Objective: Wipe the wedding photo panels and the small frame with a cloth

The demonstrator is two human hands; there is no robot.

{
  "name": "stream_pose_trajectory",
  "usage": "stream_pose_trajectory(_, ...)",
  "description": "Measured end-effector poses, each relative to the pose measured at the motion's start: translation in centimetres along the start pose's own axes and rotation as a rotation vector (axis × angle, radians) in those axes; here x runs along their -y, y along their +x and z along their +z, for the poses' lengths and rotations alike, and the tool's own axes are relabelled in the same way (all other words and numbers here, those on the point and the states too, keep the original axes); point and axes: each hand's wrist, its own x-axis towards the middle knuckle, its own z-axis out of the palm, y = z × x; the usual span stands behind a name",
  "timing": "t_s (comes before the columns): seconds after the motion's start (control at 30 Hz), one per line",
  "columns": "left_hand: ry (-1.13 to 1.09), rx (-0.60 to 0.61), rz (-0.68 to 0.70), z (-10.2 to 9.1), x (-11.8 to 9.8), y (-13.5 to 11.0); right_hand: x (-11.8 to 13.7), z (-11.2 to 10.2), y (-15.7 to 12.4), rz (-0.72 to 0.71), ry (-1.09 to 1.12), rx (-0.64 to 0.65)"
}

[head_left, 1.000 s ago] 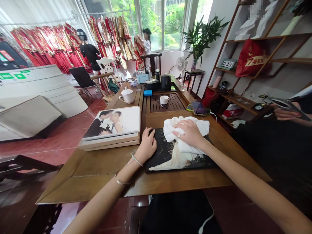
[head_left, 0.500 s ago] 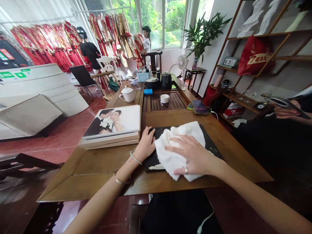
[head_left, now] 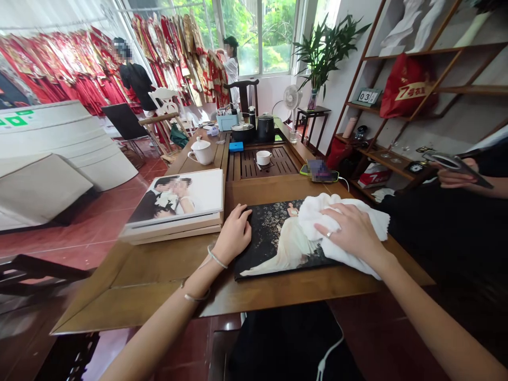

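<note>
A dark photo panel (head_left: 265, 233), printed with a person in a long white gown, lies flat on the wooden table. Along its left edge rests my left hand (head_left: 237, 233), fingers stretched out and touching the border. My right hand (head_left: 351, 230) presses a bunched white towel (head_left: 315, 209) onto the panel's right part, fingers bent over the cloth. The towel covers that side of the picture and hangs past its right edge. Left of the panel sits a stack of framed photos (head_left: 180, 209), the top one showing a couple.
Farther back on the table (head_left: 159, 272) are a lidded white cup (head_left: 201, 152), a small white cup (head_left: 263, 157) on a slatted tea tray (head_left: 278, 166), and a phone (head_left: 319, 170) with a cable. At right, another person's hand (head_left: 458, 172) holds a grey device.
My right hand has slid the towel rightward across the panel, uncovering the gowned figure. My left hand stays at the left edge. The view has shifted slightly.
</note>
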Motion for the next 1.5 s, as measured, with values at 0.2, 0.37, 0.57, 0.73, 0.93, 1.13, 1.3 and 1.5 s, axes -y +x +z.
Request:
stream_pose_trajectory(0.2,-0.037,-0.033,-0.024,0.2,-0.1,0.0,3.1,0.3,5.0,-0.002,-0.045,0.142)
stream_pose_trajectory(0.37,-0.038,-0.01,-0.01,0.2,0.1,0.0,6.6,0.0,6.1,-0.189,0.032,0.189)
stream_pose_trajectory(0.57,-0.01,0.049,0.003,-0.2,0.1,0.1,8.1,-2.5,-0.7,-0.525,0.205,0.181)
stream_pose_trajectory(0.73,-0.007,0.066,0.013,-0.4,-0.2,0.2,3.6,-3.0,-4.3,-0.432,0.207,0.049)
stream_pose_trajectory(0.93,-0.007,0.049,0.025,-0.3,0.0,0.2,-1.8,-1.2,-2.7,-0.142,0.024,-0.01)
stream_pose_trajectory(1.13,-0.026,0.04,0.024,-0.1,0.1,0.2,-0.1,-0.3,2.2,-0.029,-0.098,0.075)
stream_pose_trajectory(1.3,-0.026,0.03,0.027,0.0,0.1,0.2,3.6,-0.4,5.4,-0.095,-0.08,0.171)
stream_pose_trajectory(1.5,0.016,0.071,0.031,0.0,0.2,0.2,7.7,-2.2,3.5,-0.436,0.144,0.276)
